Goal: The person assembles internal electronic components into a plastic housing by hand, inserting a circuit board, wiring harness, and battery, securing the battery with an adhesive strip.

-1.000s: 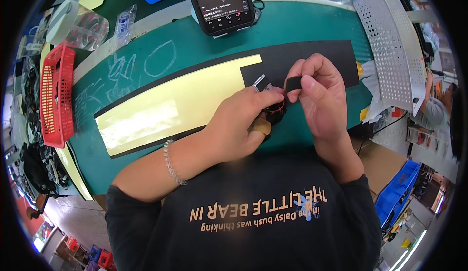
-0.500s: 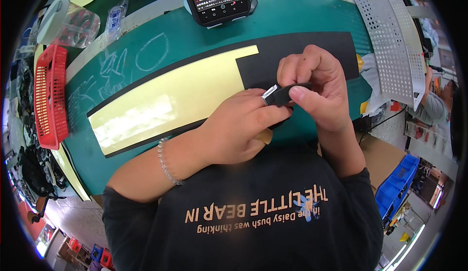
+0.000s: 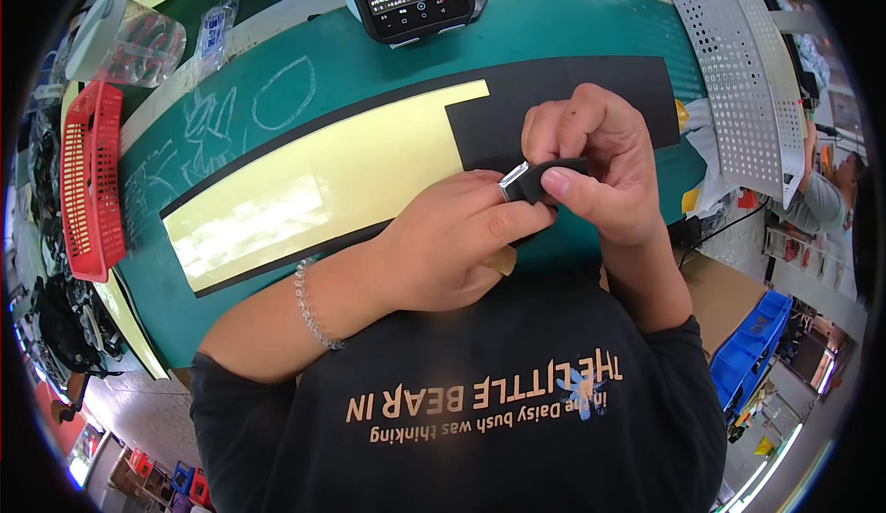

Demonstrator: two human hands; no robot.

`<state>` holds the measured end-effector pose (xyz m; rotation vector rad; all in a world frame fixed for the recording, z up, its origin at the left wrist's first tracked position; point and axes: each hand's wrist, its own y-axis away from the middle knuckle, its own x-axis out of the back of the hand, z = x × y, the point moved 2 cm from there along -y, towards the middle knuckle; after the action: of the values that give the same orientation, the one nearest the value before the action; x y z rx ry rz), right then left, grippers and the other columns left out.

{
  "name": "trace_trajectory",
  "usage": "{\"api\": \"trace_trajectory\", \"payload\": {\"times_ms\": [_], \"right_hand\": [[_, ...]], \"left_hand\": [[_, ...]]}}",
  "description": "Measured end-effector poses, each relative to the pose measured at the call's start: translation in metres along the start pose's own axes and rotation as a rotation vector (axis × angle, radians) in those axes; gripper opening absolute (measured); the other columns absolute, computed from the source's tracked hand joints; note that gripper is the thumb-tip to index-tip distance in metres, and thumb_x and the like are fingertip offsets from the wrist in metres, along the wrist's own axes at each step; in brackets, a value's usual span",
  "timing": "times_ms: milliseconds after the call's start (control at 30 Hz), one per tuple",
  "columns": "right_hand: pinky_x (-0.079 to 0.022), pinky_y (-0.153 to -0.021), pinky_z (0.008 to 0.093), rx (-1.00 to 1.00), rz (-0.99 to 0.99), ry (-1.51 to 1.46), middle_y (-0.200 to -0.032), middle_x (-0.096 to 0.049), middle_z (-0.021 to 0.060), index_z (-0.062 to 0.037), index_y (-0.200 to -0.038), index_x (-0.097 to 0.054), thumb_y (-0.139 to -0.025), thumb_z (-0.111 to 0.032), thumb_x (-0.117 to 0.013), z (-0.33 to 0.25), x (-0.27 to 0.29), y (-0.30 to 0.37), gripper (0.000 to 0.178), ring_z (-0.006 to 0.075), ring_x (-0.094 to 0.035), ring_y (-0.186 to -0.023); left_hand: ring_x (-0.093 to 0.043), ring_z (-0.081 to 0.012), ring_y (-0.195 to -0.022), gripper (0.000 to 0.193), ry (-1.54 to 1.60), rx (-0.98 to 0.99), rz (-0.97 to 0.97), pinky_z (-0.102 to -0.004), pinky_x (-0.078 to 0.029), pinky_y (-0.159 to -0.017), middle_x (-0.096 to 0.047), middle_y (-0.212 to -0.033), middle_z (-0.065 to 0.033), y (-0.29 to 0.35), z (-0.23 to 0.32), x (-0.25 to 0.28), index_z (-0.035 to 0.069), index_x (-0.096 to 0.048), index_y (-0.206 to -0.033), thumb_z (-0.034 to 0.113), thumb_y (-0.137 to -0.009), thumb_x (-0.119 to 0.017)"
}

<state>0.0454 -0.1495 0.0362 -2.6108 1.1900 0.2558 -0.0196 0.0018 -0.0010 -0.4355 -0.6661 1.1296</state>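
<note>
My left hand (image 3: pixel 452 241) is closed around a short black strap (image 3: pixel 531 187) that carries a silver metal buckle (image 3: pixel 513 179) at its index finger. The thumb and fingers of my right hand (image 3: pixel 604 162) pinch the strap's other end, right beside the buckle. A small tan piece (image 3: pixel 502 260) pokes out beneath my left hand; what it belongs to is hidden. Behind both hands lies a long curved black panel (image 3: pixel 581 79), with a glossy pale-yellow sheet (image 3: pixel 323 181) on its left and middle part.
The green table (image 3: pixel 369 70) bears a phone (image 3: pixel 415 1) at the back. A red basket (image 3: pixel 97 181) and a clear jug (image 3: pixel 148 47) stand left. At right is a white perforated rack (image 3: pixel 738 79), with a blue bin (image 3: pixel 752 347) lower down. Another person (image 3: pixel 826 204) is at far right.
The black strap has turned slightly at my right thumb, showing more of its flat face. Both hands keep almost the same place and grip.
</note>
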Motion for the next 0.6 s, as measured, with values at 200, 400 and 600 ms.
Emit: {"api": "trace_trajectory", "payload": {"times_ms": [200, 400, 600], "right_hand": [[-0.039, -0.063, 0.0234, 0.017, -0.047, 0.059, -0.076, -0.055, 0.0048, -0.0059, -0.075, -0.046, -0.074, 0.007, -0.062, -0.0020, 0.0030, -0.0019, 0.021, 0.0094, -0.050, -0.071], [-0.040, -0.064, 0.0239, 0.024, -0.047, 0.078, -0.075, -0.054, 0.0044, -0.0057, -0.076, -0.045, -0.074, 0.008, -0.061, -0.0023, 0.0003, -0.0003, 0.021, 0.0098, -0.051, -0.071], [-0.040, -0.064, 0.0234, 0.033, -0.027, 0.070, -0.075, -0.053, 0.0040, -0.0063, -0.076, -0.045, -0.074, 0.008, -0.062, 0.0011, -0.0017, 0.0017, 0.022, 0.0096, -0.050, -0.070]], "left_hand": [[-0.060, -0.0256, -0.069, 0.052, -0.005, -0.008, -0.022, -0.0338, -0.049, -0.061, -0.061, -0.085, -0.0104, -0.0007, 0.0003, 0.0001, 0.002, -0.052, -0.113, -0.016, -0.065, -0.050], [-0.059, -0.0269, -0.067, 0.050, -0.019, -0.020, -0.012, -0.0346, -0.048, -0.061, -0.058, -0.081, -0.0101, -0.0026, 0.0029, 0.0007, 0.003, -0.053, -0.111, -0.016, -0.065, -0.052], [-0.057, -0.0264, -0.065, 0.047, -0.013, -0.001, -0.023, -0.0344, -0.046, -0.058, -0.056, -0.080, -0.0093, -0.0024, 0.0038, 0.0003, 0.002, -0.054, -0.108, -0.016, -0.065, -0.053]]}}
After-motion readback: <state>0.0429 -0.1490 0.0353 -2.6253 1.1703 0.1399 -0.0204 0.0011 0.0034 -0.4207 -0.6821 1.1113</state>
